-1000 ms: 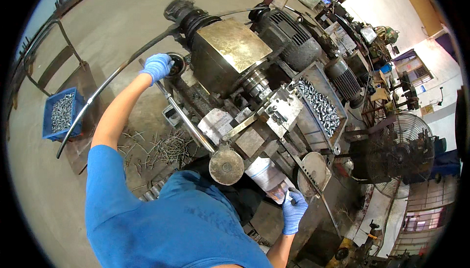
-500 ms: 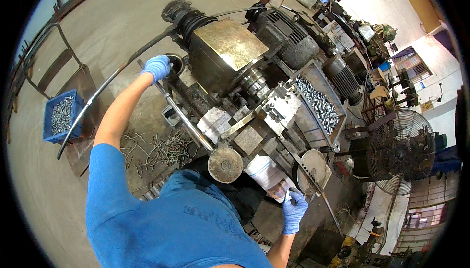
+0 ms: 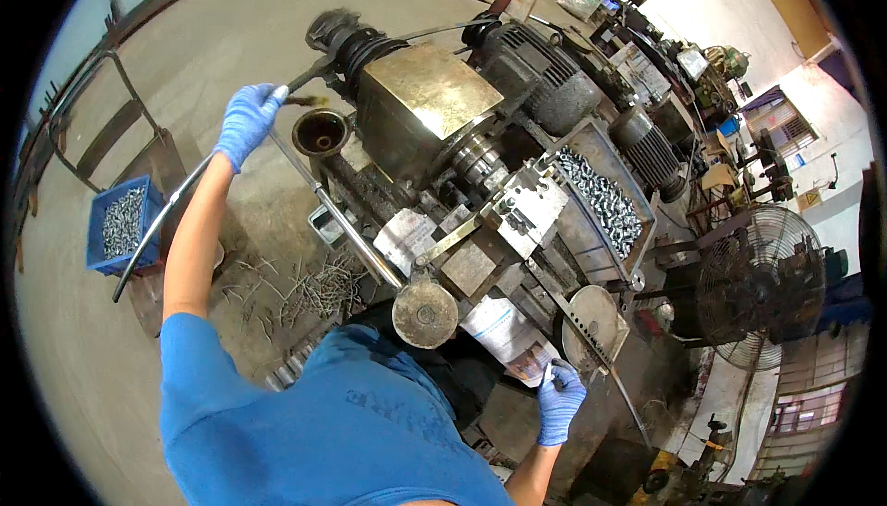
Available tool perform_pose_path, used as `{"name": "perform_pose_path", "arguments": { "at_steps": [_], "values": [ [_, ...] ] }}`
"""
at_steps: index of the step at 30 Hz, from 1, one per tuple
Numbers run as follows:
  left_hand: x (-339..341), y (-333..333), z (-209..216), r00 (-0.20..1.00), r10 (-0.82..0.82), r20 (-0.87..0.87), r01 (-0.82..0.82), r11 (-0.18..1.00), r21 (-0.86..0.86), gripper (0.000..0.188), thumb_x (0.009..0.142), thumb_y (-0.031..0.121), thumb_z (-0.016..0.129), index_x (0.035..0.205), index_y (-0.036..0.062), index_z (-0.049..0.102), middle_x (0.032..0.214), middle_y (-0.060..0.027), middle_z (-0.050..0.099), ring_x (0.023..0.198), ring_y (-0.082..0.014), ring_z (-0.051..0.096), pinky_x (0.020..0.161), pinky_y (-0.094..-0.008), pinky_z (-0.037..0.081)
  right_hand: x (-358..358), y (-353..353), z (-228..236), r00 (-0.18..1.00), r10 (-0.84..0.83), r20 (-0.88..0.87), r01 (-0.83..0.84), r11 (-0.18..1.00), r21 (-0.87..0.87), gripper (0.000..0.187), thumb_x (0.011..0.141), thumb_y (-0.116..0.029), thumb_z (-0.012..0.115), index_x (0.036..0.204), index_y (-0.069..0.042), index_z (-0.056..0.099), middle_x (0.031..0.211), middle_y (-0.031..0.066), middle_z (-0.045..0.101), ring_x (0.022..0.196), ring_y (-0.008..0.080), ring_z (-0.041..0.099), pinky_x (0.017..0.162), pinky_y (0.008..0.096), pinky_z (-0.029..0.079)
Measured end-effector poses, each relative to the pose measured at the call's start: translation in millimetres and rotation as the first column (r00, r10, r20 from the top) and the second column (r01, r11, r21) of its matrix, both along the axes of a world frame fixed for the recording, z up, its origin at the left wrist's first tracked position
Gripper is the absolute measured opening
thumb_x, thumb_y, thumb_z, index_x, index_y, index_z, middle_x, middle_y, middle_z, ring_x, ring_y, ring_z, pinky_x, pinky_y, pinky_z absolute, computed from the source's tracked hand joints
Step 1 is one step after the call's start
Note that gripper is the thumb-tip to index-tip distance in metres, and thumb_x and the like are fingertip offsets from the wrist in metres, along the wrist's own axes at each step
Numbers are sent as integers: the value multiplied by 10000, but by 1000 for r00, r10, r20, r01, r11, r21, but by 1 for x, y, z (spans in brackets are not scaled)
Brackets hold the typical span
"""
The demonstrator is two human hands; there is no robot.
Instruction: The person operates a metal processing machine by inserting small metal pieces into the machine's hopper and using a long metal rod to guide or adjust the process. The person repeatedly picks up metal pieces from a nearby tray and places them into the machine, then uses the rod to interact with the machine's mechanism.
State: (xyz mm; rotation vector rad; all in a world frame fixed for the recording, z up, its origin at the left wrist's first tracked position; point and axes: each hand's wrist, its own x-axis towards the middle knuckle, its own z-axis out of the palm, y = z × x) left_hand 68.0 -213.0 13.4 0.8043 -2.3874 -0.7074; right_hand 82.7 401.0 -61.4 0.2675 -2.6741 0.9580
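My left hand [image 3: 248,125], in a blue knit glove, is closed around a small brush [image 3: 307,100] with dark, yellowish bristles. The brush is just above a round, dark-stained cup [image 3: 321,133] on the machine. Two metal bars, a long lever [image 3: 189,181] and a shorter rod [image 3: 346,229], pass close to that hand; whether it touches them I cannot tell. My right hand [image 3: 560,404], gloved alike, is closed with thumb and fingers together, beside a printed paper sheet [image 3: 513,340] on the machine's near side. Anything in its pinch is too small to make out.
A metal tray [image 3: 599,201] of shiny metal parts adjoins the machine head [image 3: 430,90]. Another blue crate [image 3: 118,224] of parts stands at left. Bent metal scraps [image 3: 309,289] litter the floor. A large caged fan [image 3: 758,284] and motors [image 3: 647,146] are at right.
My left hand has moved up and left, away from the cup, and the brush now shows outside it. My right hand has barely shifted.
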Motion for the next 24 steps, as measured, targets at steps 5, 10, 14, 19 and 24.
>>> {"name": "perform_pose_path", "arguments": {
  "at_steps": [5,10,14,19,24],
  "values": [
    [-2,13,21,923,-58,-379,13,993,-118,313,896,294,548,1005,19,651,675,-106,618,543,-123,554,538,-271,455,4,-1,5,999,-40,-17,40,999,-9,103,714,-91,699,702,-3,645,790,165,650,753,282,623,710,339,474],
    [-58,61,35,848,-313,-427,190,933,-307,262,882,244,563,1014,35,648,775,-156,648,632,-202,624,578,-309,478,5,8,1,998,-34,-49,33,999,-20,100,713,-85,697,698,-1,644,771,162,649,725,279,623,697,336,476],
    [-93,80,19,842,-456,-287,238,792,-562,205,840,203,598,980,67,661,793,-142,636,663,-314,605,572,-361,484,9,14,-4,995,-97,-28,96,995,-41,83,708,-67,698,709,-1,648,786,157,653,681,249,627,648,316,488],
    [-88,85,7,913,-407,2,366,818,-444,303,865,317,551,1080,119,632,816,-147,637,687,-298,616,606,-386,484,17,24,-4,995,-99,-23,99,994,-36,71,701,-48,701,735,-5,655,822,146,657,635,203,619,589,286,494],
    [-66,79,12,929,-371,-10,328,833,-445,417,874,395,534,1219,162,548,867,-169,634,755,-341,613,657,-397,485,22,17,4,994,-107,-37,107,994,-17,73,691,-48,702,734,-13,654,826,145,656,666,222,623,617,301,495]
  ]
}}
